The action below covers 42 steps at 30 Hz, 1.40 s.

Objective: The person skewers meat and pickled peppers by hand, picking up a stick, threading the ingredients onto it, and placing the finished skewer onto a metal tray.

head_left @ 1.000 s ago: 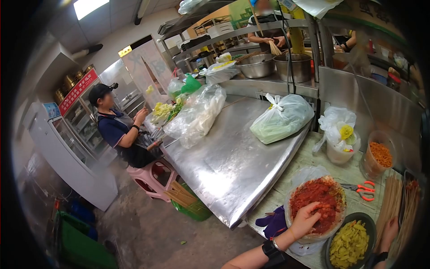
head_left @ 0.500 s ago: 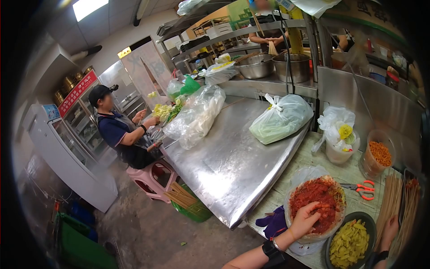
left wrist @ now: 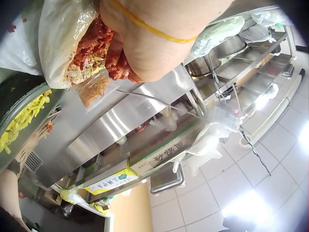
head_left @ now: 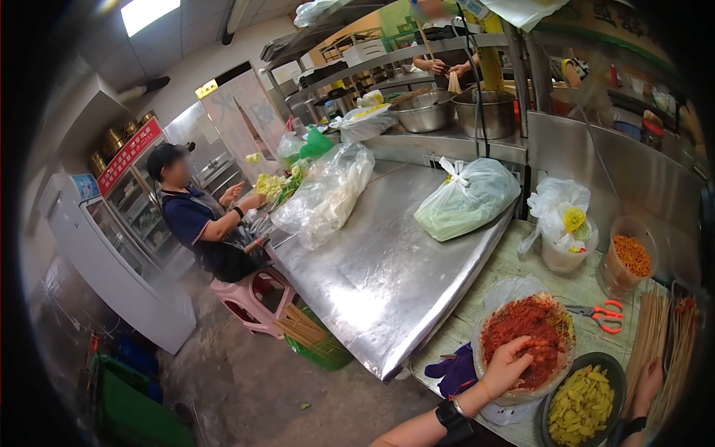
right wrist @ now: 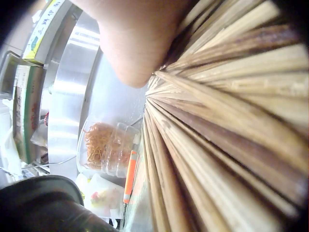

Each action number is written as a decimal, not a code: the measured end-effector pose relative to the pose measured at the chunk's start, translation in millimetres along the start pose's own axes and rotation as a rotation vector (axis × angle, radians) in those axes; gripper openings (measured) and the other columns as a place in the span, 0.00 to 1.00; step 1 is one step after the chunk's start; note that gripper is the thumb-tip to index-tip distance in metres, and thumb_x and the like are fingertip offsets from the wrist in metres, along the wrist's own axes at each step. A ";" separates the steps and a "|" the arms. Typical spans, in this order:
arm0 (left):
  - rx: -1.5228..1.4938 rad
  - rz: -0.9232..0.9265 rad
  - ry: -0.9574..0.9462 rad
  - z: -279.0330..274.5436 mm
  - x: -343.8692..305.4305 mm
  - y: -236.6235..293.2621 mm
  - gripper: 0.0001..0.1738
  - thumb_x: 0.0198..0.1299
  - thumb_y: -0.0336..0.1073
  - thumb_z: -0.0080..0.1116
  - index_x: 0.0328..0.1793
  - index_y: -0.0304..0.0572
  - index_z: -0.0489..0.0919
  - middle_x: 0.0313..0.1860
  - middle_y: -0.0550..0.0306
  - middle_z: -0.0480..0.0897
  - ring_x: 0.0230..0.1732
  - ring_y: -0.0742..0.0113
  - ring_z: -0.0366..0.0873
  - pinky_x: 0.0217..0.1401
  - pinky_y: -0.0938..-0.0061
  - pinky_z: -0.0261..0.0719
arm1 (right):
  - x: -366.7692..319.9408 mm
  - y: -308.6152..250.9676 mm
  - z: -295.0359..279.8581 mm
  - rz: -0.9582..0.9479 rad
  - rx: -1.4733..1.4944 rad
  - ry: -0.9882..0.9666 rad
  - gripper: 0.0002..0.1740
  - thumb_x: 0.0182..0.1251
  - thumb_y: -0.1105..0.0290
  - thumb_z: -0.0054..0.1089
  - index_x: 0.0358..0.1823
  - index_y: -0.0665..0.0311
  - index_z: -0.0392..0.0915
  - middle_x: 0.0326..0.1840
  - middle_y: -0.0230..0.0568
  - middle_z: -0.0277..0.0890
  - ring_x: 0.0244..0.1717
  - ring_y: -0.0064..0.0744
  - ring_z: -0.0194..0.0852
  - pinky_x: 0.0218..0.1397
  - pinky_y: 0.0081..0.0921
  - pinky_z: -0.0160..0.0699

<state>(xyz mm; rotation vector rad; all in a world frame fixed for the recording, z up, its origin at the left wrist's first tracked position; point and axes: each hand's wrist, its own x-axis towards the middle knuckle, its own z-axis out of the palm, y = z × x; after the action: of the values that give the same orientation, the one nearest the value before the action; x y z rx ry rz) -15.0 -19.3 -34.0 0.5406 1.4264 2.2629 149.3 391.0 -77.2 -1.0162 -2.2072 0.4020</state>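
Note:
My left hand is in the bag-lined tub, its bent fingers touching the red, coarse mixture; whether they grip any is hidden. In the left wrist view its heel hangs beside the red mixture. A dark bowl of yellow-green pieces stands against the tub. At the far right, my right hand lies against thin wooden skewers, its fingers partly hidden. The right wrist view has skewers fanning out close to that hand.
Orange-handled pliers, a tub of orange shreds and a bagged tub stand beyond the bowls. Purple glove-like cloth lies left. A tied bag rests on the steel table. A person sits across it.
The seated person's hands have moved down toward the vegetables, and the head has turned. Behind the shelf, another person's hands have shifted around the sticks. My hands look unmoved.

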 end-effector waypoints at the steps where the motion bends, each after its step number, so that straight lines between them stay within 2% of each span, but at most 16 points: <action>1: 0.001 -0.011 0.002 0.7 -0.2 1.9 0.20 0.59 0.24 0.51 0.59 0.31 0.70 0.51 0.62 0.76 0.49 0.78 0.71 0.52 0.82 0.70 | 0.4 -0.3 -0.6 0.004 -0.013 -0.007 0.07 0.64 0.73 0.45 0.31 0.69 0.61 0.21 0.42 0.56 0.22 0.29 0.53 0.26 0.26 0.58; 9: -0.018 0.014 0.003 1.2 0.0 -0.1 0.19 0.59 0.23 0.50 0.59 0.31 0.70 0.51 0.61 0.76 0.51 0.77 0.71 0.54 0.81 0.69 | 2.6 12.5 10.5 -0.024 0.022 0.064 0.08 0.64 0.73 0.45 0.30 0.69 0.60 0.21 0.41 0.55 0.22 0.28 0.52 0.26 0.26 0.57; 21: -0.009 0.021 -0.016 1.4 0.6 1.2 0.20 0.59 0.23 0.50 0.59 0.32 0.70 0.51 0.61 0.76 0.51 0.77 0.71 0.54 0.81 0.69 | 0.9 -2.8 -1.3 0.000 -0.012 -0.040 0.08 0.64 0.73 0.45 0.30 0.69 0.59 0.21 0.40 0.53 0.23 0.27 0.50 0.26 0.25 0.56; 25: -0.026 -0.023 -0.011 -1.2 1.7 -3.4 0.20 0.59 0.24 0.50 0.59 0.32 0.70 0.51 0.61 0.76 0.50 0.78 0.71 0.52 0.82 0.70 | 0.6 -3.0 -4.2 -0.001 -0.007 -0.044 0.08 0.65 0.73 0.44 0.30 0.70 0.60 0.21 0.42 0.54 0.24 0.28 0.52 0.27 0.25 0.57; 29: -0.021 0.017 -0.030 0.1 0.7 1.4 0.19 0.60 0.24 0.50 0.59 0.32 0.70 0.51 0.62 0.76 0.50 0.79 0.70 0.51 0.82 0.70 | 2.5 4.4 3.2 -0.004 0.074 -0.029 0.08 0.64 0.73 0.45 0.31 0.70 0.61 0.22 0.44 0.57 0.24 0.31 0.53 0.28 0.25 0.58; 33: 0.030 0.008 0.002 3.8 0.2 8.3 0.19 0.60 0.24 0.49 0.59 0.32 0.70 0.51 0.62 0.76 0.50 0.78 0.71 0.52 0.82 0.70 | 1.4 -0.3 0.5 0.012 0.011 -0.014 0.07 0.63 0.73 0.46 0.32 0.71 0.62 0.22 0.45 0.58 0.24 0.33 0.55 0.29 0.26 0.60; 35: 0.075 -0.025 0.041 6.2 -2.2 13.3 0.18 0.60 0.24 0.48 0.58 0.32 0.71 0.51 0.61 0.76 0.50 0.77 0.71 0.52 0.82 0.70 | 1.9 13.6 2.6 -0.022 0.088 -0.015 0.07 0.61 0.73 0.49 0.32 0.71 0.64 0.23 0.48 0.64 0.24 0.36 0.62 0.30 0.30 0.65; 36: 0.102 -0.058 0.046 8.7 -3.1 20.3 0.18 0.60 0.24 0.48 0.57 0.32 0.71 0.50 0.61 0.76 0.50 0.77 0.71 0.53 0.82 0.70 | 0.1 13.0 -0.8 -0.016 0.069 -0.008 0.07 0.61 0.73 0.49 0.32 0.71 0.64 0.23 0.48 0.64 0.24 0.36 0.62 0.30 0.30 0.65; 37: 0.051 0.017 0.009 8.0 -1.3 15.8 0.17 0.59 0.24 0.48 0.56 0.32 0.72 0.49 0.61 0.77 0.49 0.77 0.72 0.52 0.82 0.71 | 0.4 5.8 -3.2 -0.020 -0.007 -0.013 0.07 0.60 0.73 0.50 0.32 0.70 0.66 0.24 0.49 0.67 0.25 0.38 0.66 0.32 0.32 0.67; 38: 0.047 -0.001 0.023 8.1 0.1 16.9 0.17 0.59 0.23 0.47 0.55 0.32 0.73 0.48 0.61 0.78 0.47 0.78 0.73 0.51 0.82 0.72 | 1.5 -0.1 -5.7 -0.022 -0.090 -0.017 0.07 0.58 0.73 0.51 0.32 0.70 0.68 0.24 0.50 0.70 0.26 0.40 0.70 0.33 0.34 0.69; 39: 0.022 0.062 0.041 12.1 -0.2 16.9 0.16 0.59 0.23 0.47 0.54 0.36 0.74 0.42 0.63 0.79 0.39 0.79 0.76 0.37 0.84 0.76 | 2.2 -1.1 -6.3 -0.025 -0.023 -0.052 0.06 0.58 0.72 0.51 0.32 0.69 0.70 0.25 0.50 0.72 0.27 0.42 0.72 0.33 0.35 0.70; 40: 0.071 -0.021 0.083 14.7 -2.5 26.8 0.16 0.59 0.24 0.46 0.53 0.38 0.74 0.42 0.61 0.80 0.36 0.79 0.77 0.29 0.85 0.77 | 3.6 0.9 -7.6 -0.020 0.029 -0.082 0.06 0.57 0.72 0.52 0.32 0.69 0.71 0.25 0.50 0.73 0.28 0.43 0.74 0.34 0.36 0.70; 41: 0.044 -0.004 0.076 17.1 -2.8 31.8 0.16 0.58 0.24 0.45 0.52 0.39 0.74 0.42 0.61 0.80 0.33 0.78 0.78 0.22 0.86 0.77 | 4.2 -3.1 -11.7 -0.045 0.049 -0.126 0.07 0.56 0.71 0.52 0.30 0.69 0.72 0.24 0.49 0.73 0.28 0.42 0.73 0.34 0.35 0.71; 42: 0.127 -0.004 0.119 14.6 -2.4 28.9 0.15 0.57 0.23 0.44 0.50 0.39 0.75 0.41 0.59 0.81 0.34 0.76 0.79 0.25 0.85 0.78 | 7.3 5.7 -6.7 -0.069 0.106 -0.094 0.07 0.56 0.70 0.53 0.30 0.69 0.72 0.24 0.49 0.73 0.27 0.41 0.72 0.33 0.34 0.70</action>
<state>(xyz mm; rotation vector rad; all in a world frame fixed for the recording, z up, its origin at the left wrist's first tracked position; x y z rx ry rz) -9.2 -21.0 -2.0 0.4478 1.6370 2.2455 153.6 400.3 -71.9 -0.8781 -2.2720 0.5391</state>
